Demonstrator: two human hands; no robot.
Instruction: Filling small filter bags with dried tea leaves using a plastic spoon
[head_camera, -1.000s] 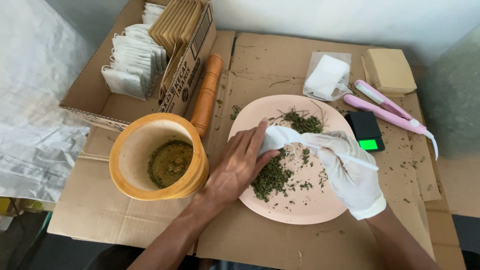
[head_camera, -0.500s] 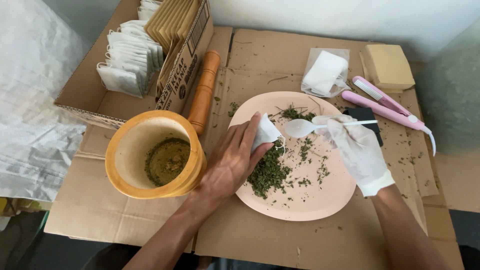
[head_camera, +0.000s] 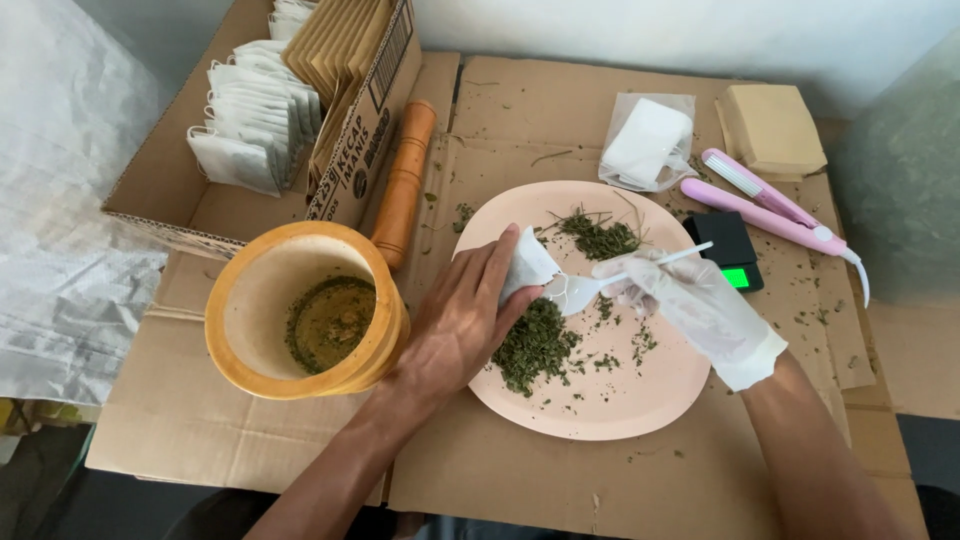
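Pinching a small white pouch (head_camera: 527, 266) in my bare left hand (head_camera: 462, 322) mid-frame, my gloved right hand (head_camera: 690, 300) grips a plastic spoon (head_camera: 600, 285) against it, above the herb-strewn pink plate (head_camera: 610, 400).

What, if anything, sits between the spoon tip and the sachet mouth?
Nothing visible. The white spoon in the gloved right hand has its bowl right at the mouth of the small white sachet, held by the bare left hand above the pink plate.
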